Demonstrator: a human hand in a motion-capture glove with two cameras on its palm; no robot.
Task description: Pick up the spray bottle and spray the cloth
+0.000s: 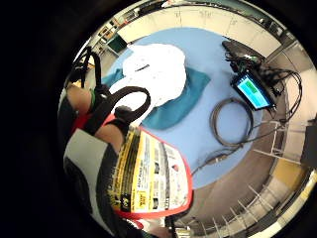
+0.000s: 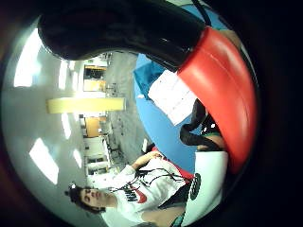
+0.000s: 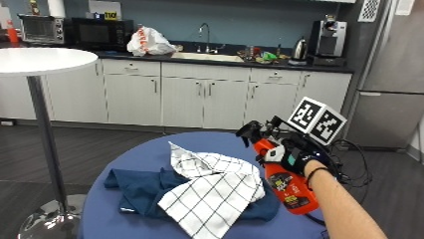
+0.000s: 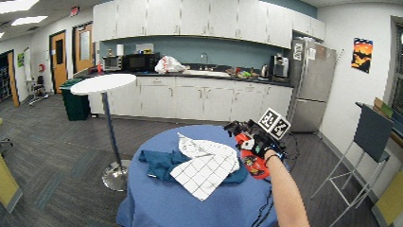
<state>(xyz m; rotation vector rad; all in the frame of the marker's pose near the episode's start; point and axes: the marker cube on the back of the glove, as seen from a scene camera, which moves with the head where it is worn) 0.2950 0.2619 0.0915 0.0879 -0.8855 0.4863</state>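
With the black-gloved right hand (image 3: pixel 296 158) as grip clenched around the neck of the red plastic spray bottle (image 3: pixel 286 183), held upright above the round blue table (image 3: pixel 132 159). Black nozzle (image 3: pixel 248 130) aimed toward the white checked cloth (image 3: pixel 213 188) just beside, draped on a dark teal cloth (image 3: pixel 142 191).

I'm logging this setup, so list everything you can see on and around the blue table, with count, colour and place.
Spray bottle: one, red with black nozzle, held above the table's right side, nozzle toward the cloths.
Checked cloth: one, white with dark grid, lying on the teal cloth.
Teal cloth: one, dark teal, on the table.
Table: one, round, blue top.
Coiled cable: one, grey, on the table.
Small screen: one, lit, at the table's edge.
Tall table: one, white, beside the blue one.
Right hand: one, black glove, grips the bottle's neck.
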